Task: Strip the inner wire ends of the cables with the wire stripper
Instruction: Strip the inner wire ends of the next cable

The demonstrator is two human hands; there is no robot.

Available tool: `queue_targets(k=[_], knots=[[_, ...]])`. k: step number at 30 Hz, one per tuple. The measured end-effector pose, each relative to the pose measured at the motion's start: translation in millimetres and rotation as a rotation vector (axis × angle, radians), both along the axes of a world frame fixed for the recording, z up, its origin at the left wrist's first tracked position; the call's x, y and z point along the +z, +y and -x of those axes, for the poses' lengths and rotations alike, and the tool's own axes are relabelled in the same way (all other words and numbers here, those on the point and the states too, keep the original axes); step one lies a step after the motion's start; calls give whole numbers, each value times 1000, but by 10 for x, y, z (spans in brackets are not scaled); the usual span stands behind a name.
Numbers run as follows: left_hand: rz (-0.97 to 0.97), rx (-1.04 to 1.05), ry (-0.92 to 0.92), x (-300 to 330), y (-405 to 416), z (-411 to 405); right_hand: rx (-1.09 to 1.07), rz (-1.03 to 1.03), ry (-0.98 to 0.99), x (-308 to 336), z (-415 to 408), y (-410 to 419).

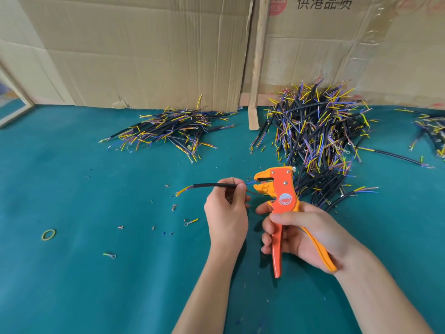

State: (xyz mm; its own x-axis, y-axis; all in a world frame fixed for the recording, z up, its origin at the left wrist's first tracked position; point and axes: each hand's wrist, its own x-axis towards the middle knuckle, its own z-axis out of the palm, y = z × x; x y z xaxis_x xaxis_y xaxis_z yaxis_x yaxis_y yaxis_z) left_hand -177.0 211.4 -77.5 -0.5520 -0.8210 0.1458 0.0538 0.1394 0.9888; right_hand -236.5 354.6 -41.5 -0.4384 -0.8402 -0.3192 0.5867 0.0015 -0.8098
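My left hand [227,210] pinches a short black cable [209,185] that lies level above the table, its yellow and blue inner wires fanned at the left end. A blue inner wire at the right end reaches into the jaws of the orange wire stripper [280,189]. My right hand [301,233] grips the stripper's two handles, holding the tool upright with its jaws pointing left. A reddish inner wire curls down just below the jaws.
A green cloth table [96,273] carries a small cable pile [173,128] at back centre, a large cable pile [317,138] behind the stripper, and more cables [431,131] at far right. Insulation scraps, ring terminals [190,222] and a rubber band [48,235] lie scattered. Cardboard [144,56] walls the back.
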Motion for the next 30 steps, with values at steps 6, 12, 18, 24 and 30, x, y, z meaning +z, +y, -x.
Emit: queue_targets(k=[6,12,18,24,30], knots=[[68,3,-20,18,9,-7,-9,-3,17,-13,8,-3],[-27,4,22,18,-12,-24,-27,6,-2,-15,28,3],[6,-22,8,12,2,-7,22,1,35,-14,8,6],[37,-24,-12,10,4,-21,15,4,43,-18,9,7],[50,-29,-28,19,8,-24,5,2,43,-11,7,-2]])
